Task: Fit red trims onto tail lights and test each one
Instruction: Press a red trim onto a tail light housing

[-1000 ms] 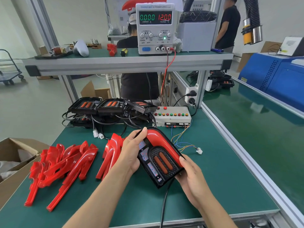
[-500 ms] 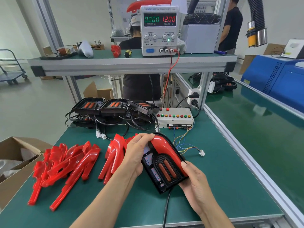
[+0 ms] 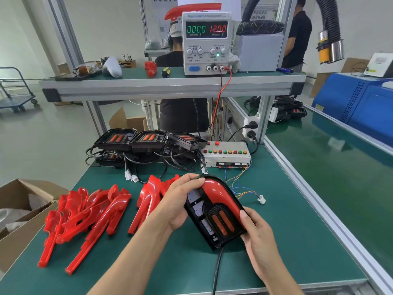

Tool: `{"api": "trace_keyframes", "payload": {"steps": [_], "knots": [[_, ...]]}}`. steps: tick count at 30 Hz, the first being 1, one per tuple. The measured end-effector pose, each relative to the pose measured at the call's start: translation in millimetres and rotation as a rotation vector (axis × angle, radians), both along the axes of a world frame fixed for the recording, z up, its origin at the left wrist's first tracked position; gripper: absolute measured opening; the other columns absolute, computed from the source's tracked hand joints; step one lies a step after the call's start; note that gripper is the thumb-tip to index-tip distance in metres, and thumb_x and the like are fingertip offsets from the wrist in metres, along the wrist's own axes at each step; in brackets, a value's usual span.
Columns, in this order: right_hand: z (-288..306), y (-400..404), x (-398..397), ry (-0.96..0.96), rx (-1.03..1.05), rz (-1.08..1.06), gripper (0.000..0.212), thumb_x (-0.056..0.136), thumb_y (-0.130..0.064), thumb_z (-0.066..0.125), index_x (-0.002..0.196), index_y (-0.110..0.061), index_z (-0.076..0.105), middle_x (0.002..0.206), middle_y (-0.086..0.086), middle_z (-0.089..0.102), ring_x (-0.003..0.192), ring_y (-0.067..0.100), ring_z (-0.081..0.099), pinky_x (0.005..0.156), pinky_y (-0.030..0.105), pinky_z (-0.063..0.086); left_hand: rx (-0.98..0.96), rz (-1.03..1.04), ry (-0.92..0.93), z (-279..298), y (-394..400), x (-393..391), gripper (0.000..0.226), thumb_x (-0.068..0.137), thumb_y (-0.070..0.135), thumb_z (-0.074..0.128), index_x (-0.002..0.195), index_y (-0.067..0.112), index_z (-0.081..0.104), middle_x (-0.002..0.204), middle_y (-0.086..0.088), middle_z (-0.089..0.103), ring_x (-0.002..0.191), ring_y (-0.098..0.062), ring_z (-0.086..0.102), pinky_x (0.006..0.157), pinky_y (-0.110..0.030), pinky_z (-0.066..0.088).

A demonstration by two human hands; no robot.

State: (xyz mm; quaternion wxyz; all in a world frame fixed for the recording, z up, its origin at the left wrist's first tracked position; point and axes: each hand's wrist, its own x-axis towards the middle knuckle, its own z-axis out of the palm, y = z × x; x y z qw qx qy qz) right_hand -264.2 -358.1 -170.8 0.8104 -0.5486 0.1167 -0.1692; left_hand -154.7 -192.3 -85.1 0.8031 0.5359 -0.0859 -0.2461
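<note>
A black tail light (image 3: 209,218) with two orange lenses lies tilted above the green table, held between both hands. A glossy red trim (image 3: 221,194) sits along its upper right edge. My left hand (image 3: 180,201) grips the light's top left side, fingers curled over the trim's top end. My right hand (image 3: 258,235) holds the lower right edge, thumb pressed on the trim. A black cable (image 3: 217,271) runs from the light toward me. Loose red trims (image 3: 85,216) lie piled on the left, and a smaller stack of trims (image 3: 148,199) sits beside my left wrist.
Several black tail lights (image 3: 148,139) with tangled cables sit at the back of the table beside a button test box (image 3: 226,155). Its loose wires end in a white connector (image 3: 261,199). A power supply (image 3: 206,42) on the shelf reads 0.000 and 12.00. A cardboard box (image 3: 19,209) stands left.
The left hand's fingers have moved up over the top end of the trim, and the tail light has shifted slightly in both hands.
</note>
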Motion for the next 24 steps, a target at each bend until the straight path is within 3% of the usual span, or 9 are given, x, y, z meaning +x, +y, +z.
{"api": "trace_keyframes", "payload": {"steps": [2, 4, 8, 13, 19, 24], "knots": [[7.3, -5.1, -0.4, -0.001, -0.271, -0.006, 0.018, 0.096, -0.012, 0.066, 0.112, -0.016, 0.073, 0.11, 0.001, 0.077, 0.105, 0.015, 0.071, 0.091, 0.022, 0.053, 0.004, -0.009, -0.035, -1.9, 0.9, -1.3, 0.005, 0.091, 0.008, 0.064, 0.094, 0.012, 0.064, 0.088, -0.011, 0.069, 0.078, -0.022, 0.067, 0.074, -0.033, 0.057], [18.1, -8.0, 2.9, 0.003, -0.441, 0.01, 0.015, 0.096, -0.022, 0.07, 0.11, -0.024, 0.073, 0.108, -0.01, 0.077, 0.105, 0.008, 0.07, 0.087, 0.012, 0.051, 0.017, -0.03, -0.085, -3.3, -1.1, -3.6, 0.007, 0.095, 0.006, 0.059, 0.1, 0.009, 0.063, 0.094, -0.012, 0.069, 0.083, -0.022, 0.066, 0.079, -0.034, 0.055], [49.2, -3.6, 15.8, -0.016, -0.67, -0.009, 0.04, 0.087, -0.061, 0.062, 0.115, -0.034, 0.069, 0.11, -0.021, 0.073, 0.106, 0.0, 0.067, 0.09, 0.016, 0.05, 0.083, -0.059, -0.257, -4.7, -10.0, -12.8, 0.021, 0.092, 0.014, 0.065, 0.111, 0.005, 0.061, 0.102, -0.01, 0.068, 0.094, -0.02, 0.064, 0.09, -0.034, 0.052], [63.5, -1.2, 28.9, -0.06, -0.684, 0.035, 0.025, 0.092, -0.05, 0.064, 0.113, -0.036, 0.066, 0.109, -0.019, 0.072, 0.107, 0.004, 0.066, 0.092, 0.022, 0.049, 0.138, -0.015, -0.397, -1.1, -11.0, -18.8, 0.03, 0.087, 0.022, 0.064, 0.112, 0.005, 0.062, 0.1, -0.007, 0.069, 0.095, -0.018, 0.063, 0.093, -0.035, 0.05], [65.8, -3.5, 31.1, -0.054, -0.654, 0.105, 0.023, 0.083, -0.057, 0.057, 0.102, -0.046, 0.065, 0.102, -0.018, 0.073, 0.096, 0.0, 0.066, 0.079, 0.007, 0.046, 0.16, -0.033, -0.483, -3.8, -9.5, -22.0, 0.034, 0.083, 0.021, 0.076, 0.112, 0.01, 0.061, 0.099, -0.001, 0.074, 0.092, -0.011, 0.068, 0.083, -0.022, 0.054], [60.8, -6.5, 31.8, -0.028, -0.626, 0.155, 0.032, 0.087, -0.061, 0.054, 0.105, -0.037, 0.066, 0.101, -0.011, 0.073, 0.093, 0.005, 0.068, 0.078, 0.015, 0.049, 0.199, 0.003, -0.539, -6.5, -12.5, -23.7, 0.027, 0.084, 0.03, 0.08, 0.106, 0.025, 0.065, 0.103, -0.005, 0.074, 0.096, -0.017, 0.069, 0.089, -0.033, 0.056]]}}
